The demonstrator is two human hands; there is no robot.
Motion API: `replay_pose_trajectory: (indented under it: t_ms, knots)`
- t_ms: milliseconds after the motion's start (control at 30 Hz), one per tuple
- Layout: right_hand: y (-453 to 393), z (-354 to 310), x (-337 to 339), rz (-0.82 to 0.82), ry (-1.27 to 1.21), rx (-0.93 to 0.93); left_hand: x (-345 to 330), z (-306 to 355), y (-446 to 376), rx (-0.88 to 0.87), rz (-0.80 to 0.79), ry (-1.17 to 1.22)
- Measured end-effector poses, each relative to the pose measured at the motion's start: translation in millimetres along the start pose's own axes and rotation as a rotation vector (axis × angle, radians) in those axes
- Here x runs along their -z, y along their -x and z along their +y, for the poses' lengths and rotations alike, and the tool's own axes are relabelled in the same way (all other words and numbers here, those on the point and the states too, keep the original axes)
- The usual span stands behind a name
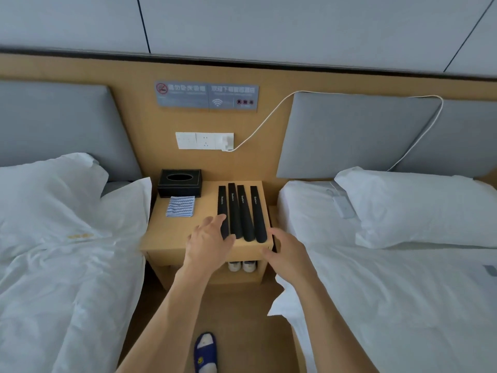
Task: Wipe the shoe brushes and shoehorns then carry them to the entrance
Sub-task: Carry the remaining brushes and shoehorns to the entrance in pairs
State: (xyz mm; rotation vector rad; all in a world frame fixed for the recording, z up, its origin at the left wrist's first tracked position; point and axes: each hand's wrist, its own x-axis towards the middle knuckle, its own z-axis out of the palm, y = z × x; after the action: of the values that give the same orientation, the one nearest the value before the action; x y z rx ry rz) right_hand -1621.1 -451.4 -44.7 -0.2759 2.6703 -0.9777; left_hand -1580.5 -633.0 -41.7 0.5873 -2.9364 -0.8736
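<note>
1. Left hand (pixel 209 242): fingers spread and nearly straight, holding nothing. The fingertips lie over the near end of the leftmost of four black shoehorns (pixel 241 212); whether they touch it cannot be told.
2. Right hand (pixel 285 254): fingers loosely curled at the front right corner of the nightstand (pixel 172 232), just beside the rightmost shoehorn. Something dark shows at that edge beside the fingers; whether the hand grips it, and what it is, cannot be told.
3. Task items: the shoehorns lie side by side on the right half of the nightstand top, wide ends toward the person, close to the front edge. No shoe brush can be identified with certainty.
4. Risk: a sweep of the left hand could push the row sideways, sending the rightmost shoehorn off the right edge into the gap beside the bed (pixel 403 292).
5. Risk: gathering all four smooth, tapered pieces in one hand invites a slip; one could drop toward the lower shelf or floor.
6. Risk: the folded blue-and-white cloth (pixel 180 206) lies apart to the left, in front of the black tissue box (pixel 179 183). Neither hand is on it, so lifting the shoehorns now may skip the wiping.
7. Risk: a reach for the cloth could knock the tissue box.
</note>
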Motion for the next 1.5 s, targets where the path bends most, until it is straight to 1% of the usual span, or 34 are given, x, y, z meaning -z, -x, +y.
replay_pose_trajectory:
  t_ms: [133, 300, 500, 700, 800, 900, 1067, 1167, 1300, 1500]
  knots:
    - [-63, -15, -12, 0.011, 0.011, -0.073, 0, -16, -74, -0.016, -0.050, 0.009]
    - [-128, -26, -32, 0.017, 0.012, -0.173, -13, -46, -149, 0.005, -0.159, -0.035]
    - [-196, -15, -59, -0.069, 0.065, -0.244, -46, -81, -207, 0.061, -0.260, -0.058]
    - [-257, 22, -89, -0.158, -0.001, -0.366, -87, -112, -250, 0.141, -0.381, -0.092]
    - [-287, 50, -104, -0.200, -0.112, -0.474, -113, -124, -268, 0.204, -0.435, -0.082]
    - [-317, 80, -119, -0.212, -0.248, -0.623, -141, -132, -285, 0.265, -0.456, -0.052]
    - [-360, 125, -140, -0.222, -0.255, -0.719, -186, -146, -313, 0.359, -0.497, -0.045]
    - [-385, 140, -150, -0.223, -0.180, -0.717, -209, -154, -332, 0.408, -0.471, -0.099]
    - [-410, 150, -164, -0.182, -0.011, -0.622, -232, -161, -352, 0.490, -0.451, -0.207]
    - [-434, 160, -181, -0.141, 0.067, -0.599, -252, -166, -366, 0.552, -0.428, -0.274]
